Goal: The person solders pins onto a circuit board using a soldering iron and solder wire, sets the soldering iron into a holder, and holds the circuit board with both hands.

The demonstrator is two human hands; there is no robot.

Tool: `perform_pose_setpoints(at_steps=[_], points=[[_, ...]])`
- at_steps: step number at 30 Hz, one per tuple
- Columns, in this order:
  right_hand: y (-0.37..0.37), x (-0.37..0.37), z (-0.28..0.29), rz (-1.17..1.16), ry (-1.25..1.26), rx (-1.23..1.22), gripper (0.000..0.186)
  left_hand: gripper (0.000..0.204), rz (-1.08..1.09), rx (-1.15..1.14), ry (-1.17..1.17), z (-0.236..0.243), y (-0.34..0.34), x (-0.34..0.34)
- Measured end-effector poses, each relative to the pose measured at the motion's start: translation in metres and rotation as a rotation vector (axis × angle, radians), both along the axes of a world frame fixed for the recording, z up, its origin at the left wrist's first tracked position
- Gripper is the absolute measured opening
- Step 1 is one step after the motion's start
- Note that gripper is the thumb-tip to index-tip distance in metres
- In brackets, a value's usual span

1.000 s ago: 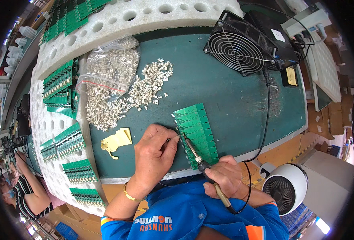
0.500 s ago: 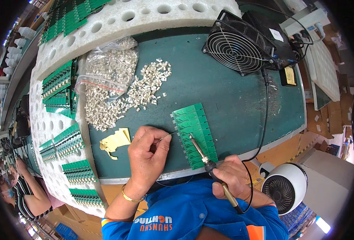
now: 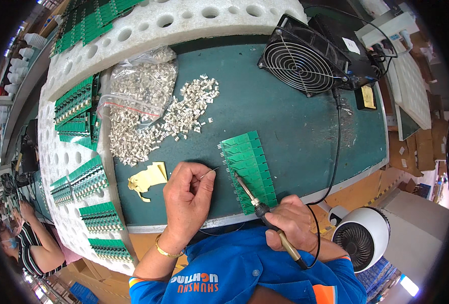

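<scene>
A green circuit board panel (image 3: pixel 252 164) lies on the dark green mat, with small pins sticking out along its left edge. My right hand (image 3: pixel 291 223) is wrapped round a soldering iron (image 3: pixel 261 209), whose tip is at the panel's left part near the pins. Whether the tip touches the board I cannot tell. My left hand (image 3: pixel 188 195) pinches a thin solder wire (image 3: pixel 210 172) between thumb and forefinger. The wire's end points toward the panel's left edge and stands a little apart from it.
White connectors (image 3: pixel 186 109) lie piled beside a clear bag (image 3: pixel 143 83). Yellow paper (image 3: pixel 148 180) lies left of my left hand. A black fan (image 3: pixel 300 61) stands at the back right. White foam (image 3: pixel 65 167) with several boards borders the left. The iron's cable (image 3: pixel 336 152) crosses the right side.
The soldering iron's tip has shifted left and slightly down over the panel, toward the pins. My left hand with the solder wire has barely moved.
</scene>
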State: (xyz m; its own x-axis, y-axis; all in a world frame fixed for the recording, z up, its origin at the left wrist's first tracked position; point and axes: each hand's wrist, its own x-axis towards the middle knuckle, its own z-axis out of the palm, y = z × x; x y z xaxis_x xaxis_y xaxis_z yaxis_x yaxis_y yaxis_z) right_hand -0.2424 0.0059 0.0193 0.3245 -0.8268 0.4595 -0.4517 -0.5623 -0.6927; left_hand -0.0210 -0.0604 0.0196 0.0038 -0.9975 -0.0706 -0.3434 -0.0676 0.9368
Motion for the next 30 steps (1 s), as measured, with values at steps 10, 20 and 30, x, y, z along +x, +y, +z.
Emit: perform_pose_setpoints(at_steps=[10,20,30], points=[[-0.0004,0.0037,-0.0016,-0.013,0.021,-0.026,0.031,0.011,-0.035,-0.008,-0.046,0.0029,-0.0007,-0.0008],[-0.0025,0.0087,0.0057,0.012,0.119,-0.066,0.030,0.011,-0.039,-0.022,-0.070,0.0032,-0.0007,-0.0002],[0.0030,-0.0001,0.0031,-0.020,-0.062,0.008,0.033,0.011,-0.048,-0.038,-0.063,0.0014,-0.0015,0.0009]])
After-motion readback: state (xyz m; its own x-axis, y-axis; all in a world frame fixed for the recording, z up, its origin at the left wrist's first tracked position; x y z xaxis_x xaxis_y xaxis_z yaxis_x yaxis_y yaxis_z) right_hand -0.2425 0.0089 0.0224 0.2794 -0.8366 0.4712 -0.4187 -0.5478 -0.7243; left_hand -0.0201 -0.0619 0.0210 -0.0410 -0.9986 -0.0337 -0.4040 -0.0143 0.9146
